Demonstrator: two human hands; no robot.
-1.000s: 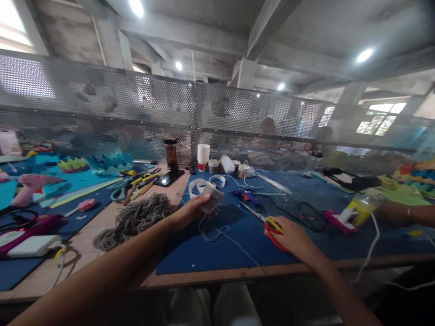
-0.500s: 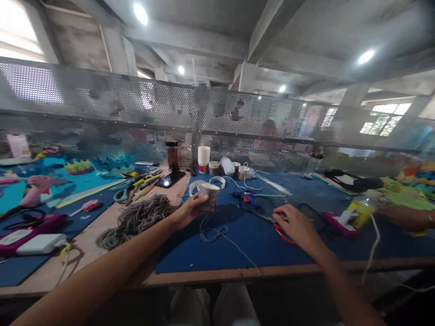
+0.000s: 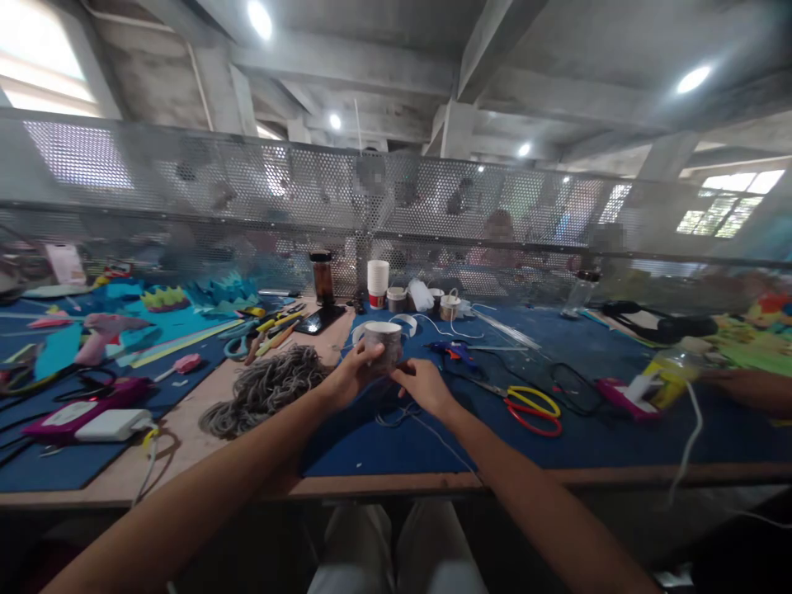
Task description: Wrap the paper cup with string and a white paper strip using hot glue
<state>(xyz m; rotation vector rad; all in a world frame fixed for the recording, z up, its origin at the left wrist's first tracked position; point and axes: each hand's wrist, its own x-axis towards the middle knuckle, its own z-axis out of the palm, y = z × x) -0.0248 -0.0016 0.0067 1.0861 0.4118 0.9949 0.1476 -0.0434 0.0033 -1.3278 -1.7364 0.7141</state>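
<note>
My left hand (image 3: pixel 350 378) is wrapped round a small cup covered in grey cord (image 3: pixel 383 346), holding it upright above the blue mat (image 3: pixel 470 433). My right hand (image 3: pixel 424 385) is at the cup's right side, fingers pinched near its base where a thin white cord (image 3: pixel 396 412) trails down onto the mat. What the right fingers pinch is too small to make out. The red and yellow scissors (image 3: pixel 532 406) lie on the mat to the right, apart from both hands.
A heap of grey cord (image 3: pixel 266 388) lies left of the cup. Tools, pens and coloured foam shapes (image 3: pixel 179 318) cover the left side. Paper cups (image 3: pixel 377 283), a jar (image 3: pixel 322 277) and spools stand by the mesh screen (image 3: pixel 247 206). Another person's arm (image 3: pixel 742 386) rests at far right.
My right hand let go of the scissors and moved left to the cup. My left hand raised the cup upright. The view shifted slightly.
</note>
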